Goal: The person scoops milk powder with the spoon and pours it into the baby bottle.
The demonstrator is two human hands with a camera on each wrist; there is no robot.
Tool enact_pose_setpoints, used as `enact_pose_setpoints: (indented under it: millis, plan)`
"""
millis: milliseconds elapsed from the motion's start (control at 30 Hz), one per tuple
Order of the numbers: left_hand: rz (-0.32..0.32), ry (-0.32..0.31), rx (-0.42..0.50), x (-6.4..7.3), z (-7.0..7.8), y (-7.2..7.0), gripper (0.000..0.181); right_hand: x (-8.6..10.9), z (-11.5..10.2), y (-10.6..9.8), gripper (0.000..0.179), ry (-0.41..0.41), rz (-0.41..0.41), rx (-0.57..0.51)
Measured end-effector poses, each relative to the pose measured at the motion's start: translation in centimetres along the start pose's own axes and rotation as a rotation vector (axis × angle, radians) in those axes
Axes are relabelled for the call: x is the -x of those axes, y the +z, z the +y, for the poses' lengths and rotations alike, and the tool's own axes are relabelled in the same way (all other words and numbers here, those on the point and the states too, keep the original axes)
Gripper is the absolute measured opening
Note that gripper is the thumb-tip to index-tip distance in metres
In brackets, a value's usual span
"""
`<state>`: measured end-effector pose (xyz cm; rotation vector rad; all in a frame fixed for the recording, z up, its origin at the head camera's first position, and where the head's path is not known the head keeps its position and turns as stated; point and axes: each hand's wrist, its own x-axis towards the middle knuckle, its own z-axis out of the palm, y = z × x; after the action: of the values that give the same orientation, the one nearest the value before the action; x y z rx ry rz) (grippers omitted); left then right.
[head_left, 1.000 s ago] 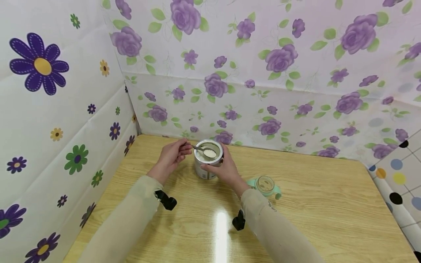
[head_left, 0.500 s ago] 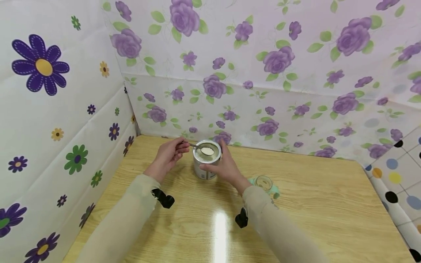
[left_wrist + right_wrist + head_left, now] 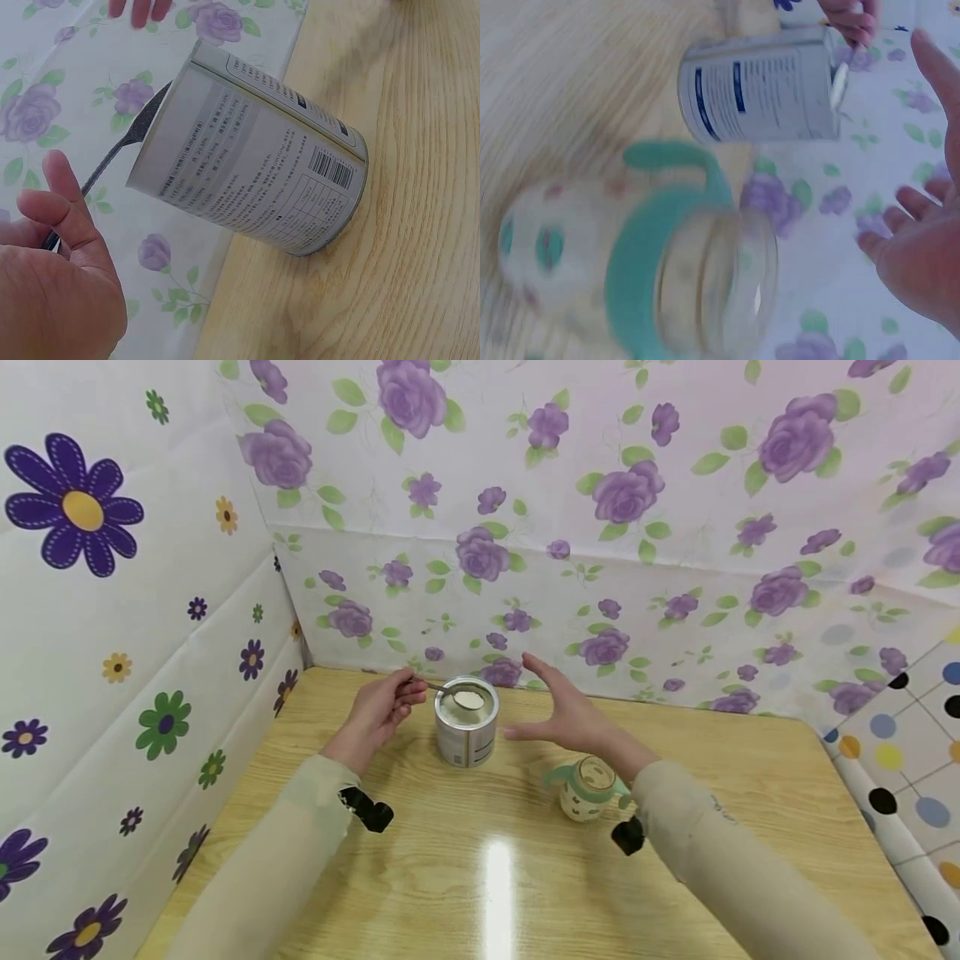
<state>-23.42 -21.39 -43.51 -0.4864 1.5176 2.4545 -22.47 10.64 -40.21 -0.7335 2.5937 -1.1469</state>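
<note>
My left hand (image 3: 378, 710) pinches the handle of a metal spoon (image 3: 112, 154). The spoon's bowl, heaped with white powder (image 3: 468, 700), is over the mouth of an open tin can (image 3: 467, 745). Printed text and a barcode cover the can's pale label, and it stands upright on the table. To the right of the can, my right hand (image 3: 573, 714) is spread, thumb apart from the fingers, holding nothing. Just below that hand stands a baby bottle (image 3: 581, 802) with mint-green handles, uncapped at the top; in the right wrist view the bottle (image 3: 562, 255) looks large and blurred.
The wooden table (image 3: 420, 860) meets a wall covering with purple roses (image 3: 483, 556) close behind the can. A flower-printed sheet (image 3: 161, 727) borders the left side, and a dotted sheet (image 3: 911, 752) lies along the right.
My right hand has let go of the can and moved right, toward the bottle, which now shows more fully. My left hand keeps the loaded spoon over the can's mouth.
</note>
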Motion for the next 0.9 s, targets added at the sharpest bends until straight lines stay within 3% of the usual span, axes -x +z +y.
enact_pose_setpoints:
  millis: [167, 300, 600, 900]
  plan:
    - [-0.003, -0.007, 0.01, 0.3, 0.5, 0.0, 0.028, 3.3, 2.2, -2.4, 0.112, 0.022, -0.042, 0.0]
    - [-0.003, -0.004, 0.026, 0.6, 0.9, 0.1, 0.026, 5.7, 4.9, -2.9, 0.106, 0.049, -0.04, -0.004]
    - [-0.046, 0.003, 0.034, 1.2, 1.7, 1.1, 0.025, 10.0, 9.0, -1.1, 0.097, -0.006, 0.012, -0.098]
    - [-0.09, 0.031, 0.001, 1.9, 1.9, 3.9, 0.022, 10.7, 11.4, 1.3, 0.092, 0.013, 0.022, -0.185]
